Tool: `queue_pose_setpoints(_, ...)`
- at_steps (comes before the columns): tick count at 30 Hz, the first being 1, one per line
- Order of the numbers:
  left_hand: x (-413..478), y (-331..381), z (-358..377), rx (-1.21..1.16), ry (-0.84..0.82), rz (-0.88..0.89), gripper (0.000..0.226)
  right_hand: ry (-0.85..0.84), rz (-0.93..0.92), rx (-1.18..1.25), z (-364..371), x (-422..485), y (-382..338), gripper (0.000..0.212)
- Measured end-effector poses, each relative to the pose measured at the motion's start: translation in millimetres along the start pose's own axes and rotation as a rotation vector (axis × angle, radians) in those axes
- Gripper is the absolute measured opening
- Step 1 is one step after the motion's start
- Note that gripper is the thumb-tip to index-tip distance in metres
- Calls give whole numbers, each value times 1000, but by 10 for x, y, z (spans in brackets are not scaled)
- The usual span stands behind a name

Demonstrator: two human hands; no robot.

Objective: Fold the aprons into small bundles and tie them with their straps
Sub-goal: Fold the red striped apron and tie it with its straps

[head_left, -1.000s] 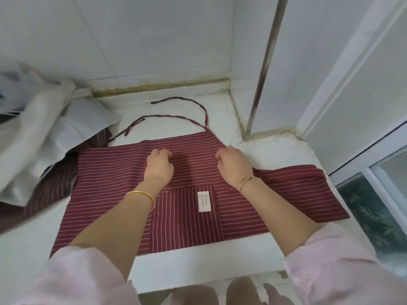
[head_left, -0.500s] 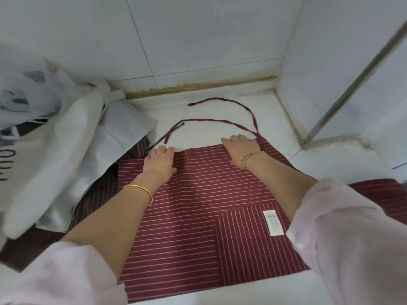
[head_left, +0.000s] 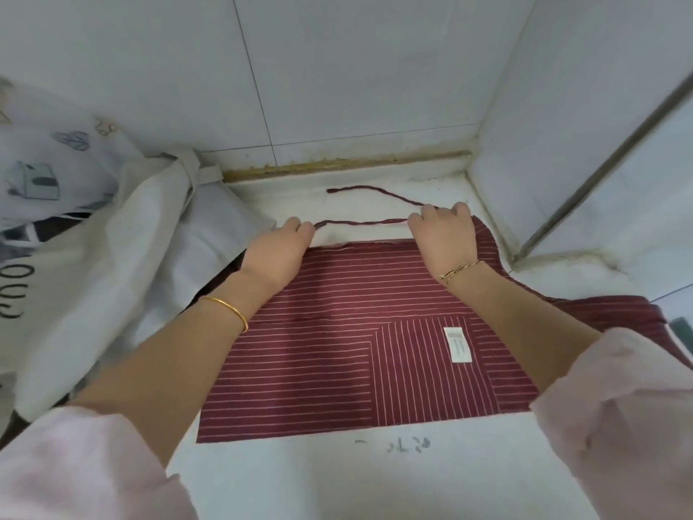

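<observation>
Left grip (head_left: 279,253) and right grip (head_left: 444,238) have slid up to the top edge of the maroon white-striped cloth apron (head_left: 337,350), which lies flat at frame centre on the white table (head_left: 337,478). Both pinch its corners beside the thin maroon straps (head_left: 360,222).

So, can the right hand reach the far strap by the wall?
Probably yes: the right hand rests at the corner of the apron, and only bare ledge lies between it and the far strap.

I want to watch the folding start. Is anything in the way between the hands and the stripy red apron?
Nothing visible is. The left hand and right hand are right on the far edge of the apron, beside its straps.
</observation>
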State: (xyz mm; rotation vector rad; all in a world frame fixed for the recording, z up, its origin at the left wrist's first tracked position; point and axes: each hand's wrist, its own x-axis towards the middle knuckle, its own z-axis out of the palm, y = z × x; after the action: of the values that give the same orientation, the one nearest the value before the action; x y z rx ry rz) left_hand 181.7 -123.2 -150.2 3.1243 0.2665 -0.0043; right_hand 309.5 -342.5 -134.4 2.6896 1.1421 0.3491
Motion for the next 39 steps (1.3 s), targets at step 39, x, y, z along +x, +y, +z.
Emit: queue_pose_setpoints(39,-573,1904,563,-291,-295,-20,53,-937,193,-45,-283,-2250,32,26)
